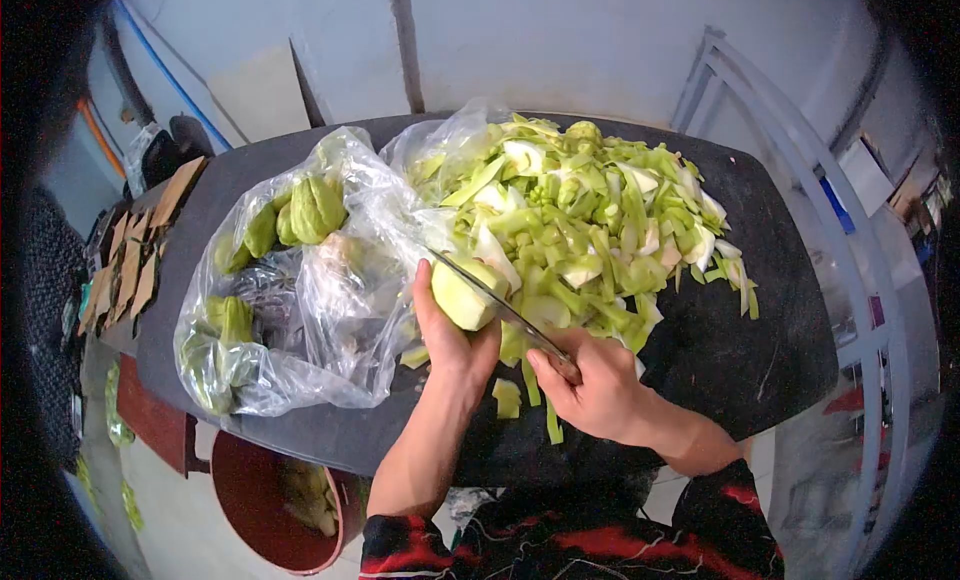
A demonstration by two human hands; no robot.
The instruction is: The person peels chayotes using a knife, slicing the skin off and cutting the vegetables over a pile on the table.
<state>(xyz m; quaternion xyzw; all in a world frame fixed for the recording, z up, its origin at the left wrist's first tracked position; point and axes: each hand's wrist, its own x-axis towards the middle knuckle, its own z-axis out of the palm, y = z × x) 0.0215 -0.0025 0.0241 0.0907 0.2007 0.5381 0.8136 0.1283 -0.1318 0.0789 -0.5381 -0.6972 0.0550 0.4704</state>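
My left hand (pixel 455 335) is wrapped round a peeled, pale green chayote (pixel 462 298) above the front middle of the dark table. In my right hand (pixel 597 385) is a knife (pixel 510 318), gripped by its handle. Its long blade slants up to the left and lies across the chayote; whether it cuts in, I cannot tell. Behind both hands spreads a large heap of green peelings (pixel 590 220). To the left, a clear plastic bag (pixel 345 365) lies open with several unpeeled chayotes (pixel 316 210) inside.
A red-brown bucket (pixel 240 515) with pale pieces in it stands on the floor below the table's front left edge. Flattened cardboard (pixel 135 255) is at the far left. A grey metal frame (pixel 840 190) rises at the right, and a wall is behind the table (pixel 780 370).
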